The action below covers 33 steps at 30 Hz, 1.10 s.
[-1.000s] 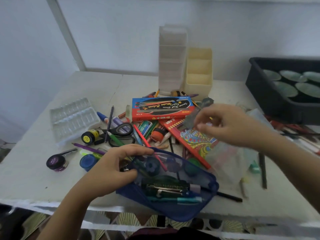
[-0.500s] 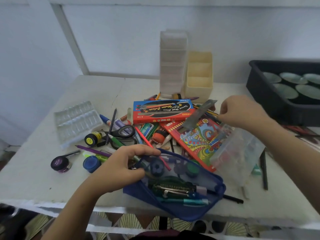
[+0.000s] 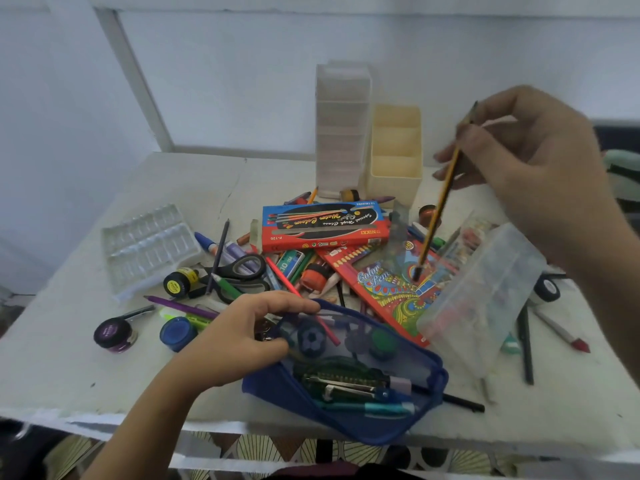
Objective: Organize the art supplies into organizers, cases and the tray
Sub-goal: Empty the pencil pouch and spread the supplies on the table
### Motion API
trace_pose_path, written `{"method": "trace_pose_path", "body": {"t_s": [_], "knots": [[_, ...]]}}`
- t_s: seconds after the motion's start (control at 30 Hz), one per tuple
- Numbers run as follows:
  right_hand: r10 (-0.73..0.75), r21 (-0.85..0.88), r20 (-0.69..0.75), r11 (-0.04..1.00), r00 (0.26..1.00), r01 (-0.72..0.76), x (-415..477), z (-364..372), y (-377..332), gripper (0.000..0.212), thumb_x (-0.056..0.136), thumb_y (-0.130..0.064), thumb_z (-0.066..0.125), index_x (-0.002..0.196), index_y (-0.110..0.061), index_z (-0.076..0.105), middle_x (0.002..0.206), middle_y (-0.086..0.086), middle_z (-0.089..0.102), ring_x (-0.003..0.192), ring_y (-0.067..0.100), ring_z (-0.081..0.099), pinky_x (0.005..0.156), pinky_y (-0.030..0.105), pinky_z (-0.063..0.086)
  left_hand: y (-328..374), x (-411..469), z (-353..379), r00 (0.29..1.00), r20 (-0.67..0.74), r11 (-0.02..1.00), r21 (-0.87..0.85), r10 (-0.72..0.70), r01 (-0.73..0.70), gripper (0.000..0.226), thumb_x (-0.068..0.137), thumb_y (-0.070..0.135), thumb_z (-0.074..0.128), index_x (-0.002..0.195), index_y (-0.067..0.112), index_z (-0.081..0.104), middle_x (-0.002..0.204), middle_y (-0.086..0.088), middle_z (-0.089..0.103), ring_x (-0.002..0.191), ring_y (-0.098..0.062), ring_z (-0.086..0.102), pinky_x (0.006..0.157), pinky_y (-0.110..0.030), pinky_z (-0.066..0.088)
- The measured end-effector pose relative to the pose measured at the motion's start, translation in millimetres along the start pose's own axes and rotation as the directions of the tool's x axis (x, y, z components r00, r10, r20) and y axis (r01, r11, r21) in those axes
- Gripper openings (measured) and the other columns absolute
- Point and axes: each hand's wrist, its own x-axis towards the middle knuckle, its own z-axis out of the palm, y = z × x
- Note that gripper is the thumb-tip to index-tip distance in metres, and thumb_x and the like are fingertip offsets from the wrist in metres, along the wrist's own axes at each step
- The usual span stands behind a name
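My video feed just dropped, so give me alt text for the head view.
The right hand holds a yellow-and-black pencil above a pile of art supplies, while the left hand grips the open edge of a blue pouch at the table's near edge. A cream organizer and a clear drawer unit stand behind the pile.

we've got the blue mesh zip pouch point(image 3: 346, 407) gaping open nearest us, compass point(image 3: 339, 384) inside | yellow-and-black striped pencil point(image 3: 437, 216) up in the air, tilted, tip over the red colour-pencil box point(image 3: 377, 292) | clear plastic case point(image 3: 485, 299) leaning beside it
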Motion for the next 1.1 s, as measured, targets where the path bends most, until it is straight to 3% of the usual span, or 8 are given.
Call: {"method": "trace_pose_path", "body": {"t_s": [0.13, 0.33, 0.47, 0.53, 0.63, 0.83, 0.97, 1.1], "knots": [[0.05, 0.283, 0.281, 0.95, 0.958, -0.132, -23, 32, -12, 0.006, 0.091, -0.003, 0.053, 0.089, -0.008, 0.052, 0.07, 0.007, 0.071, 0.063, 0.019, 0.069, 0.057, 0.026, 0.055, -1, -1, 0, 1.0, 0.006, 1.0, -0.02, -0.001, 0.001, 0.047, 0.076, -0.005, 0.056, 0.107, 0.027, 0.068, 0.109, 0.018, 0.064, 0.109, -0.005, 0.06, 0.077, -0.029, 0.057], [0.03, -0.207, 0.731, 0.962, 0.682, 0.18, -46, 66, 10, 0.007, 0.085, -0.031, 0.063, 0.09, -0.026, 0.064, 0.077, -0.014, 0.065, 0.074, -0.002, 0.061, 0.065, 0.015, 0.05, -4, 0, -3, 0.999, 0.028, 1.0, -0.019, 0.024, -0.024, 0.048, 0.077, -0.011, 0.055, 0.107, 0.024, 0.068, 0.11, 0.008, 0.067, 0.107, -0.014, 0.063, 0.079, -0.028, 0.057], [0.114, -0.461, 0.531, 0.871, 0.84, 0.172, -28, 69, 43, 0.015, 0.092, -0.036, 0.053, 0.088, -0.023, 0.06, 0.076, -0.011, 0.061, 0.067, 0.004, 0.056, 0.062, 0.022, 0.049, -3, 0, -3, 0.999, 0.018, 0.999, 0.006, 0.035, -0.035, 0.049, 0.069, 0.004, 0.053, 0.11, 0.026, 0.066, 0.112, 0.014, 0.065, 0.11, -0.009, 0.061, 0.083, -0.027, 0.055], [0.209, -0.758, 0.322, 0.641, 0.923, 0.119, -9, 64, 73, 0.026, 0.094, -0.04, 0.048, 0.099, -0.015, 0.054, 0.088, -0.001, 0.063, 0.077, 0.015, 0.058, 0.066, 0.031, 0.048, -3, 0, -2, 0.999, 0.019, 0.999, 0.009, 0.034, -0.034, 0.049, 0.068, 0.005, 0.052, 0.11, 0.027, 0.066, 0.112, 0.017, 0.064, 0.111, -0.007, 0.06, 0.082, -0.027, 0.055], [0.427, -0.901, 0.139, 0.428, 0.894, -0.064, 7, 60, 102, 0.046, 0.089, -0.053, 0.05, 0.111, -0.013, 0.049, 0.096, 0.005, 0.059, 0.083, 0.021, 0.056, 0.062, 0.03, 0.042, -2, -1, -2, 0.999, 0.02, 0.999, 0.027, 0.034, -0.035, 0.051, 0.068, 0.005, 0.052, 0.111, 0.028, 0.066, 0.113, 0.017, 0.063, 0.113, -0.007, 0.058, 0.081, -0.027, 0.056], [0.525, -0.844, 0.163, 0.513, 0.835, -0.158, 13, 56, 104, 0.023, 0.085, -0.024, 0.055, 0.069, -0.011, 0.044, 0.073, 0.004, 0.048, 0.06, 0.013, 0.047, 0.046, 0.025, 0.031, -1, -1, -4, 0.999, 0.037, 0.999, 0.025, 0.027, -0.028, 0.051, 0.072, -0.001, 0.053, 0.113, 0.028, 0.065, 0.114, 0.017, 0.063, 0.113, -0.007, 0.057, 0.08, -0.028, 0.057], [0.423, -0.833, 0.099, 0.53, 0.901, -0.158, 14, 45, 85, 0.019, 0.087, -0.016, 0.055, 0.072, -0.009, 0.046, 0.071, 0.005, 0.051, 0.057, 0.013, 0.045, 0.046, 0.025, 0.031, -2, -1, -5, 0.998, 0.054, 1.0, 0.023, 0.012, -0.013, 0.052, 0.077, -0.006, 0.053, 0.113, 0.029, 0.065, 0.114, 0.017, 0.063, 0.114, -0.007, 0.057, 0.08, -0.029, 0.057], [0.214, -0.517, 0.287, 0.855, 0.934, -0.037, -7, 45, 46, 0.008, 0.088, -0.012, 0.057, 0.083, -0.017, 0.053, 0.066, 0.003, 0.065, 0.052, 0.013, 0.055, 0.048, 0.025, 0.045, -2, 0, -5, 0.998, 0.058, 1.0, 0.018, 0.0, -0.001, 0.049, 0.07, 0.005, 0.053, 0.113, 0.026, 0.065, 0.114, 0.016, 0.063, 0.113, -0.008, 0.058, 0.079, -0.03, 0.057]]}}
